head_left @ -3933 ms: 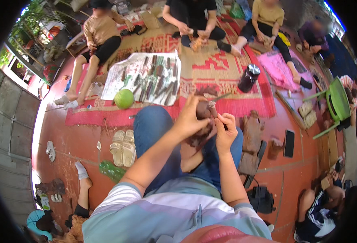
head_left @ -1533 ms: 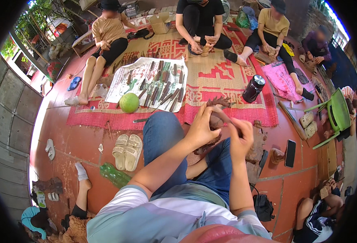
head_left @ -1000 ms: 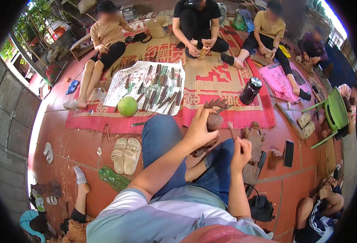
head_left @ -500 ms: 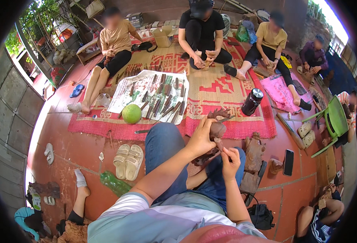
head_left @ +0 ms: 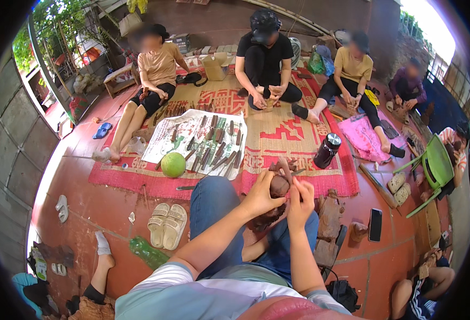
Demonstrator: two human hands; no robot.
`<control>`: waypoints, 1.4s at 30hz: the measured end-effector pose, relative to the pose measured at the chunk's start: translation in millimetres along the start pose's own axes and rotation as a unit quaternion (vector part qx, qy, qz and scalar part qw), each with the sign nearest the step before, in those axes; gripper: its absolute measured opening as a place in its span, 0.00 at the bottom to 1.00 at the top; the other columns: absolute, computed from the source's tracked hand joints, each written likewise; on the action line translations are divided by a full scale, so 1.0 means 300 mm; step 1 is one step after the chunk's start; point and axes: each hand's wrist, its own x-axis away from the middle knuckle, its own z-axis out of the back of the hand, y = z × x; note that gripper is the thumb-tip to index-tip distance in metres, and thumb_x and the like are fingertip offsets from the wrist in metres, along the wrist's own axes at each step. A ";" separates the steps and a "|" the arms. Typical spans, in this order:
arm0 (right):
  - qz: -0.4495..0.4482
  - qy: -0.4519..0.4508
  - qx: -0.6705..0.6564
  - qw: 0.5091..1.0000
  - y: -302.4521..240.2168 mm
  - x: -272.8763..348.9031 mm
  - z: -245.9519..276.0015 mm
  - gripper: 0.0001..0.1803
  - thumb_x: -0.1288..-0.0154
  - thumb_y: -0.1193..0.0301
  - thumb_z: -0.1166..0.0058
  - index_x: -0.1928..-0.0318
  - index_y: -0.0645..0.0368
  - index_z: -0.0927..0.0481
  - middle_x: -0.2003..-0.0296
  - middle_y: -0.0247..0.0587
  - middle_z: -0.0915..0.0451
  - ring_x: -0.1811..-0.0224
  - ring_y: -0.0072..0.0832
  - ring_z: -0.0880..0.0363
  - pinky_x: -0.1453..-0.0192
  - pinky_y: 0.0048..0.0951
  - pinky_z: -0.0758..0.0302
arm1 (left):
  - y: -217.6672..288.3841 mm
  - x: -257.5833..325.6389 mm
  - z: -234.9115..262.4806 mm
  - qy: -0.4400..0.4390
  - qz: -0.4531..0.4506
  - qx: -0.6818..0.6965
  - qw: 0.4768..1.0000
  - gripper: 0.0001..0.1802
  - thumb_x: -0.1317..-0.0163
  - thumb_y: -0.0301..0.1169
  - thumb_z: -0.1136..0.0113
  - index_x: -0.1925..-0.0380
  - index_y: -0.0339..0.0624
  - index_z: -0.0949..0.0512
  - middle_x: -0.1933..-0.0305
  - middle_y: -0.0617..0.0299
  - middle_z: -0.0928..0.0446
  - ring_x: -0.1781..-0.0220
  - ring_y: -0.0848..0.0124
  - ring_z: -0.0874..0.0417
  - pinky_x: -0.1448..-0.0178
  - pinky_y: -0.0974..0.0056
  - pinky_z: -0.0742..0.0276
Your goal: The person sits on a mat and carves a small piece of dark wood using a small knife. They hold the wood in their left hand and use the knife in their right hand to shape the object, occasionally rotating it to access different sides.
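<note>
Above my lap, my left hand (head_left: 260, 194) grips a dark reddish-brown wood carving (head_left: 280, 186). Its middle is smooth and rounded, with curling, jagged parts at the top and more dark carved parts lower down, between my legs. My right hand (head_left: 301, 200) is closed in a pinch against the carving's right side. What its fingers hold, if anything, is too small to make out. Right of my knee, several rough brown carved wood pieces (head_left: 328, 216) lie on the tiles.
Ahead lies a red and straw-coloured mat (head_left: 277, 114), with several dark sticks on a white sheet (head_left: 163, 136), a green round fruit (head_left: 173, 165) and a black flask (head_left: 328, 149). Sandals (head_left: 166, 226) and a green bottle (head_left: 147, 253) sit left; a phone (head_left: 375, 225) right. Several people sit around.
My right hand has moved up along the carving. The carving has turned, so a curling part now stands above the rounded middle. My left hand keeps its grip.
</note>
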 end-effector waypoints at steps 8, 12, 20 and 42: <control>-0.301 -0.047 -0.061 0.951 0.029 0.153 0.242 0.11 0.33 0.77 0.50 0.52 0.62 0.21 0.72 0.32 0.22 0.76 0.11 0.32 0.72 0.12 0.37 | 0.024 0.007 -0.002 0.008 -0.026 -0.003 1.000 0.40 0.56 0.34 0.28 0.41 0.44 0.35 0.31 0.37 0.50 0.26 0.45 0.51 0.28 0.52 0.48; -0.081 -0.056 -0.006 0.995 -0.077 0.019 0.147 0.12 0.33 0.76 0.49 0.51 0.63 0.20 0.72 0.33 0.19 0.72 0.15 0.26 0.66 0.17 0.29 | 0.009 -0.005 -0.020 0.008 -0.036 -0.024 0.999 0.37 0.56 0.33 0.29 0.44 0.42 0.34 0.30 0.36 0.51 0.26 0.45 0.52 0.28 0.52 0.47; -0.030 -0.081 0.041 0.995 -0.047 -0.013 0.037 0.10 0.36 0.78 0.46 0.55 0.65 0.18 0.64 0.44 0.16 0.62 0.22 0.19 0.58 0.23 0.25 | -0.001 -0.004 -0.015 0.019 -0.027 -0.019 0.999 0.37 0.57 0.30 0.31 0.45 0.40 0.35 0.30 0.35 0.52 0.26 0.44 0.53 0.28 0.52 0.46; -0.094 -0.031 0.050 0.994 -0.064 -0.063 0.012 0.13 0.39 0.78 0.43 0.53 0.59 0.17 0.69 0.46 0.17 0.68 0.25 0.18 0.59 0.25 0.24 | 0.007 -0.002 -0.047 0.035 -0.016 0.004 0.999 0.36 0.57 0.28 0.29 0.46 0.43 0.35 0.35 0.43 0.41 0.30 0.47 0.43 0.30 0.53 0.42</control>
